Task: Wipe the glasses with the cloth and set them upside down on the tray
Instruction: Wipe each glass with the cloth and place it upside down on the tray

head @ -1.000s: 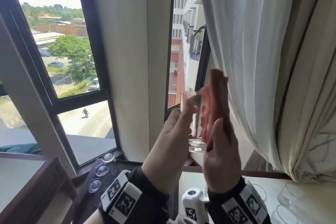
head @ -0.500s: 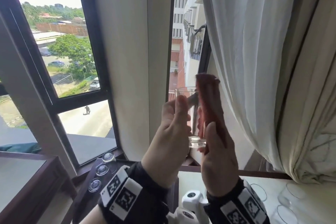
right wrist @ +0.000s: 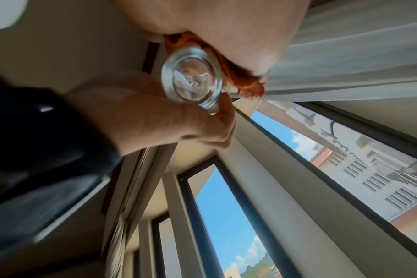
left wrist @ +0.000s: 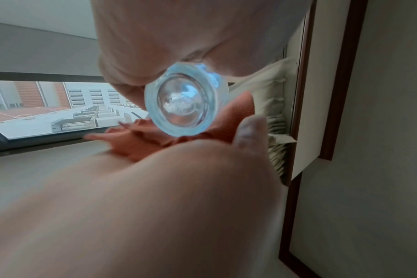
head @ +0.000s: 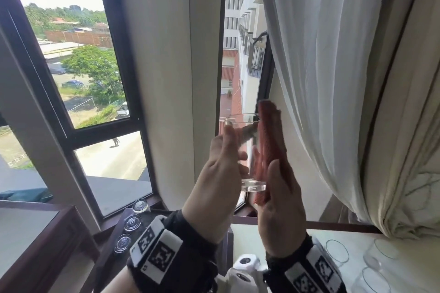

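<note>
Your left hand (head: 219,173) holds the clear glass (head: 247,150) upright at the centre of the head view, raised in front of the window (head: 78,66), with the fingers curled round its left side and a fingertip reaching close to the rim. In the left wrist view the thick round base of the glass (left wrist: 186,99) faces the camera, gripped from above by that hand (left wrist: 169,47). Your right hand (head: 278,202) presses the reddish cloth (head: 270,140) flat against the right side of the glass, fingers straight and close together, thumb lying along the cloth's near edge; the cloth stands higher than the rim and hangs a little below the palm. The right wrist view shows the cloth (right wrist: 240,75) sandwiched between your right palm (right wrist: 226,28) and the glass wall (right wrist: 193,77). At lower left of the head view three glasses (head: 132,222) stand upside down in a row on the dark tray (head: 112,259). At lower right, more glasses (head: 371,266) stand mouth-up on a pale tabletop (head: 273,240), beneath the white curtain (head: 333,78).
</note>
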Motion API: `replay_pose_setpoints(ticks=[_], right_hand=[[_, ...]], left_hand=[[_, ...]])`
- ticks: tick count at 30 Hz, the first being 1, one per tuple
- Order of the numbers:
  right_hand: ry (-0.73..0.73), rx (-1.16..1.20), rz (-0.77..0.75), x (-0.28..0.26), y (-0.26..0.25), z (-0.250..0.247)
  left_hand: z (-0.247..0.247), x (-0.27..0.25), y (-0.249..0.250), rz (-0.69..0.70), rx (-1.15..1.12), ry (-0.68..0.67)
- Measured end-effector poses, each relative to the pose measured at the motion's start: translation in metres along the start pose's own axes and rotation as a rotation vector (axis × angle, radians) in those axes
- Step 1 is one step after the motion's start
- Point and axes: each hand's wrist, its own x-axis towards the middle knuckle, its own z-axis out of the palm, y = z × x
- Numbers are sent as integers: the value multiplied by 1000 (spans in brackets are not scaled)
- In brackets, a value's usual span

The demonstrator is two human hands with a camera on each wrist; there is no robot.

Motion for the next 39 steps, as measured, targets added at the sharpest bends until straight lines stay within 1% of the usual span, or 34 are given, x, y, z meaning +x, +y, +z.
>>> replay_pose_setpoints(ticks=[2,3,4,5,6,8,10,13,14,15,16,17,18,19,20,21,23,24,25,26,28,29,30,31,32,33,34,35,36,38,39], right_hand=[[-72,337,88,-2,-24,2],[-159,499,102,-6,-31,1],[-244,580,94,-10,-35,-1],[-304,602,87,-12,-37,-3],[-327,585,95,-19,-33,-3],[-303,586,158,-33,-24,-2],[-248,598,290,-39,-20,-3],[-236,652,705,-37,-16,-2],[-232,657,815,-33,-15,-1],[-197,669,890,-25,-17,0],[-162,719,932,-20,-15,5],[-151,790,948,-14,-13,6],[-77,788,951,-6,-14,4],[-66,858,957,0,-17,1],[-43,1047,1000,8,-18,-1],[14,1109,1038,15,-18,-1],[71,1154,1028,19,-17,-5],[121,1128,1023,18,-16,-8],[169,1072,1013,16,-17,-10],[168,911,993,14,-19,-13],[-35,543,769,9,-28,-20],[-101,476,731,7,-30,-22],[-94,468,674,9,-30,-23],[-109,490,543,13,-29,-22],[-125,459,366,18,-29,-22],[-111,445,258,23,-30,-24],[-108,464,187,28,-26,-28],[-108,541,177,36,-20,-34],[-91,546,206,44,-20,-39],[-36,663,418,50,-22,-44],[-5,714,559,50,-26,-45]], left_hand=[[-7,4,7,-42,-43,-18],[-10,5,14,-49,-63,-17],[-13,5,21,-57,-95,-15],[-17,6,28,-59,-110,-21],[-19,7,33,-49,-93,-34],[-20,10,39,8,-8,-63],[-20,11,40,80,53,-72],[-20,12,39,187,127,-65],[-20,11,38,217,152,-79],[-21,10,36,238,170,-94],[-22,9,33,260,200,-107],[-24,7,29,282,249,-107],[-26,5,25,302,313,-98],[-27,3,23,318,376,-84],[-29,0,20,326,430,-67],[-31,-2,19,331,473,-43],[-37,-3,17,333,529,30],[-40,-2,16,326,538,63],[-43,-3,16,315,536,87],[-44,-3,15,305,522,96],[-45,-7,13,305,473,78],[-45,-9,13,314,449,63],[-45,-11,12,325,430,52],[-45,-13,11,337,417,41],[-45,-14,9,351,407,31],[-45,-16,8,371,399,20],[-45,-17,7,393,393,8],[-45,-19,6,418,390,-6],[-44,-21,4,442,385,-18],[-41,-22,2,478,367,-21],[-39,-22,1,493,354,-13]])
